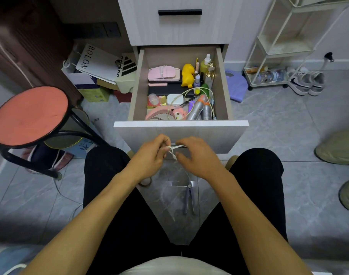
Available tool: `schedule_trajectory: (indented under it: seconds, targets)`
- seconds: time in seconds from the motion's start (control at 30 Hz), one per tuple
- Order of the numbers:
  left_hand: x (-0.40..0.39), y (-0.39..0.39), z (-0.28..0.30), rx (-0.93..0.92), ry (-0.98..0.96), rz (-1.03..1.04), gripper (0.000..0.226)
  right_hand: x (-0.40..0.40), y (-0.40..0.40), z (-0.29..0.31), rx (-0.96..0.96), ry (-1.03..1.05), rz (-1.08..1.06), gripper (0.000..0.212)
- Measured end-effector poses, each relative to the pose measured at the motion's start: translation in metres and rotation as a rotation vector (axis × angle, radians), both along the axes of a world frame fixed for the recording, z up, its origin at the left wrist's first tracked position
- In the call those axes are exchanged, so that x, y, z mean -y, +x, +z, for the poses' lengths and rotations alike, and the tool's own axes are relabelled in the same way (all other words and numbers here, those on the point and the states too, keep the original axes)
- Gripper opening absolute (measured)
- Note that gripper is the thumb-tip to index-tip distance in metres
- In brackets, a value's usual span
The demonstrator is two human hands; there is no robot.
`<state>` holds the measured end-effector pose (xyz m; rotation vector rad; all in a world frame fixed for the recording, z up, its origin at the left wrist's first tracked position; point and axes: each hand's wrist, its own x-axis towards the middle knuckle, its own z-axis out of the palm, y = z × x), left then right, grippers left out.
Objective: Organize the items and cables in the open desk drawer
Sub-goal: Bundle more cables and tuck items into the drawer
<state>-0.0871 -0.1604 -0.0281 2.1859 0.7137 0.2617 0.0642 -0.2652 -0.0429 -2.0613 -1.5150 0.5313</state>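
Head view: both hands' fingers pinch a white cable (pixel 174 150) before the cluttered open drawer (pixel 180 124).

An open drawer (pixel 222 80) holds a pink case (pixel 163 74) wrapped with a white cord at the back left, a yellow duck toy (pixel 188 75) beside it, small bottles (pixel 204 65) along the right wall, and two silver spray cans (pixel 202 110) at the front right. A loose cream cable (pixel 186 93) loops across the front. On the grey tiled floor (pixel 269 135) below lie purple tweezers (pixel 189 197).
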Motion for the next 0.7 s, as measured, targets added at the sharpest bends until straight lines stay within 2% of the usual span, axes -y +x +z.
schedule_trajectory:
  seconds: [0.07, 0.13, 0.23, 0.27, 0.3, 0.4, 0.43, 0.53, 0.6, 0.63, 0.7]
  targets:
    - [0.001, 0.003, 0.005, 0.006, -0.023, -0.001, 0.018, -0.004, 0.0, 0.009, 0.026, 0.004, 0.137, 0.017]
    - [0.0, 0.002, 0.008, 0.023, -0.071, 0.013, 0.021, -0.004, 0.002, 0.015, -0.128, 0.046, 0.129, 0.016]
    - [-0.003, -0.002, 0.011, 0.026, -0.142, 0.064, 0.018, 0.001, 0.013, 0.019, -0.76, 0.159, -0.318, 0.015]
    - [-0.005, -0.004, 0.011, 0.018, -0.147, 0.086, 0.017, 0.004, 0.016, 0.015, -0.857, 0.182, -0.447, 0.016]
    - [-0.006, -0.006, 0.01, 0.01, -0.145, 0.103, 0.017, 0.006, 0.019, 0.009, -0.788, 0.15, -0.494, 0.017]
    - [-0.005, -0.008, 0.009, -0.017, -0.146, 0.106, 0.018, 0.009, 0.017, 0.004, -0.307, -0.093, -0.296, 0.014]
    - [-0.003, -0.006, 0.009, -0.016, -0.162, 0.097, 0.018, 0.008, 0.014, 0.005, -0.223, -0.108, -0.229, 0.027]
    - [0.002, 0.002, 0.015, 0.003, -0.175, 0.083, 0.017, 0.001, 0.003, 0.013, -0.128, -0.006, -0.078, 0.076]
    - [0.002, 0.003, 0.017, 0.003, -0.161, 0.075, 0.016, -0.003, 0.0, 0.013, 0.052, 0.055, -0.046, 0.09]
    - [0.002, 0.002, 0.017, -0.002, -0.155, 0.072, 0.016, -0.005, 0.0, 0.012, 0.154, 0.082, -0.032, 0.087]
    - [0.0, -0.002, 0.017, -0.012, -0.144, 0.073, 0.016, -0.008, 0.0, 0.011, 0.283, 0.161, 0.032, 0.062]
